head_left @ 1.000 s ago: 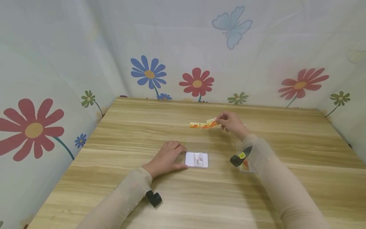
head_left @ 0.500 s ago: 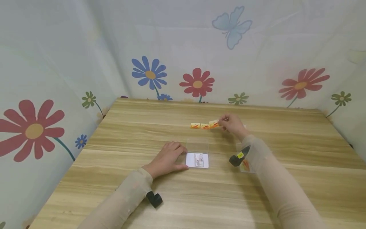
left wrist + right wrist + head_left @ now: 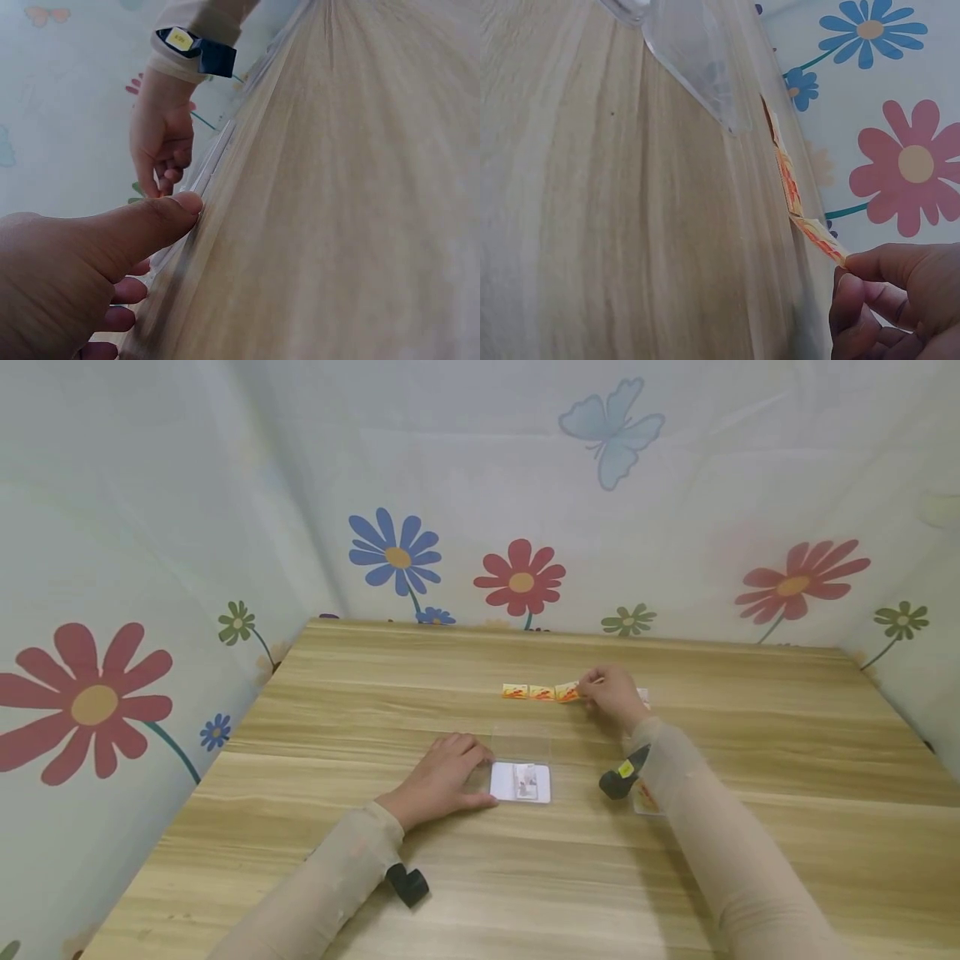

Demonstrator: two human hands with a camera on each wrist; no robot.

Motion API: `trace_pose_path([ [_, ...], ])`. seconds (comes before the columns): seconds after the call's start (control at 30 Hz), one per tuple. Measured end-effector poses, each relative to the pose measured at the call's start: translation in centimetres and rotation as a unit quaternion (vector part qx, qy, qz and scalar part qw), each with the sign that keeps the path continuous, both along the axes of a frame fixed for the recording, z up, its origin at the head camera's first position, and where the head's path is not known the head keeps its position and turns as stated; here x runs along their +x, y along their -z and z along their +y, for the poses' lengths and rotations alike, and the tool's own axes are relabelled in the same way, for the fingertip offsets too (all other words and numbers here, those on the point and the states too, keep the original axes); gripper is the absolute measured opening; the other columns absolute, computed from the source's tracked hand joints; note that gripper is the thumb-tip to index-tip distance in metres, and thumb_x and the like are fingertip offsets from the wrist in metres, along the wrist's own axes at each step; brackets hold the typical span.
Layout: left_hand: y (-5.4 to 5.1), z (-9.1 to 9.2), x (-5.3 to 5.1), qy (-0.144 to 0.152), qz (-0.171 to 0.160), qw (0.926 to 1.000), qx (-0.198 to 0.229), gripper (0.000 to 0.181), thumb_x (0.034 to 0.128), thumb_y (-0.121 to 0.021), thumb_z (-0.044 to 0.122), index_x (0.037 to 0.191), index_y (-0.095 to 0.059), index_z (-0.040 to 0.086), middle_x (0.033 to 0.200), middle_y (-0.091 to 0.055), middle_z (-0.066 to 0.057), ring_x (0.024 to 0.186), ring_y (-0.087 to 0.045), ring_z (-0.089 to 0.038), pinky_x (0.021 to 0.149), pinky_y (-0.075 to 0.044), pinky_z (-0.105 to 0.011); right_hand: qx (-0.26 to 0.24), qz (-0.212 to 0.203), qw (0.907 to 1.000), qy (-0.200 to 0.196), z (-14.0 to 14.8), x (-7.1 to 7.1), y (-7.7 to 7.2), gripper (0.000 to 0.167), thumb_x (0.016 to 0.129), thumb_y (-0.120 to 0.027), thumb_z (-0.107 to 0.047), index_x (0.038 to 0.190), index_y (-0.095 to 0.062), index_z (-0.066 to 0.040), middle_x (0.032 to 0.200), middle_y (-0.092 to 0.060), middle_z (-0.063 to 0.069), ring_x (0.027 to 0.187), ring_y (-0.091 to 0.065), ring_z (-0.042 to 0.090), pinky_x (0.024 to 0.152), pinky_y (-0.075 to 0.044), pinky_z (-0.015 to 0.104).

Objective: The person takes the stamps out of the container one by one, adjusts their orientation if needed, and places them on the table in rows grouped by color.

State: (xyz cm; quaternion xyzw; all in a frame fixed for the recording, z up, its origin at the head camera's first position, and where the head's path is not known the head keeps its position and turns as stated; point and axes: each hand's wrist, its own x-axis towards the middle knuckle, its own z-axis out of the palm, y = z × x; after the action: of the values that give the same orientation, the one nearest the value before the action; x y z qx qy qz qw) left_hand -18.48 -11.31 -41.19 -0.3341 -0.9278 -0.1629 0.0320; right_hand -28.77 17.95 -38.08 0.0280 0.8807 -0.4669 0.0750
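Observation:
Thumb and index finger of my right hand (image 3: pixel 611 693) pinch the right end of a yellow-orange printed paper piece (image 3: pixel 567 692). In the right wrist view this piece (image 3: pixel 821 238) tilts up toward the fingertips. Two similar pieces lie in a row to its left, the middle one (image 3: pixel 542 692) and the far-left one (image 3: pixel 514 691). My left hand (image 3: pixel 438 781) rests on the table with thumb and index finger spread at the left corners of an open clear plastic case (image 3: pixel 501 792). Inside its white base lies a small greyish printed piece (image 3: pixel 527 782).
A second clear case (image 3: pixel 647 808) with an orange printed piece sits under my right forearm, mostly hidden. Behind my right hand shows part of a pale printed piece (image 3: pixel 643 697). A flower-patterned curtain (image 3: pixel 450 460) borders the wooden table (image 3: pixel 337 693).
My right hand has moved slightly right and down with the pinched piece, which now lines up with the other two. The left hand stays at the case.

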Motion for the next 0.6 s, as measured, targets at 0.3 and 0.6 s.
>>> trace_pose_path([
  [0.3, -0.19, 0.06, 0.12, -0.001, -0.002, 1.0000, 0.003, 0.054, 0.0769, -0.075, 0.049, 0.115, -0.062, 0.012, 0.109, -0.059, -0.002, 0.111, -0.052, -0.022, 0.107, -0.037, -0.043, 0.020, -0.021, 0.9993, 0.022, -0.27, 0.11, -0.02, 0.017, 0.090, -0.059, -0.013, 0.099, -0.058, 0.001, 0.060, -0.055, -0.002, 0.053, -0.049, 0.009, 0.049, -0.041, 0.020],
  [0.6, -0.23, 0.11, 0.17, -0.004, -0.004, 1.0000, 0.000, 0.054, 0.0771, -0.075, 0.049, 0.115, -0.062, 0.013, 0.109, -0.059, -0.002, 0.111, -0.051, -0.022, 0.107, -0.036, -0.043, 0.040, -0.020, 0.9989, 0.015, -0.16, 0.04, 0.00, 0.020, 0.088, -0.060, -0.013, 0.100, -0.061, 0.003, 0.058, -0.056, -0.004, 0.053, -0.050, 0.008, 0.050, -0.041, 0.019],
])
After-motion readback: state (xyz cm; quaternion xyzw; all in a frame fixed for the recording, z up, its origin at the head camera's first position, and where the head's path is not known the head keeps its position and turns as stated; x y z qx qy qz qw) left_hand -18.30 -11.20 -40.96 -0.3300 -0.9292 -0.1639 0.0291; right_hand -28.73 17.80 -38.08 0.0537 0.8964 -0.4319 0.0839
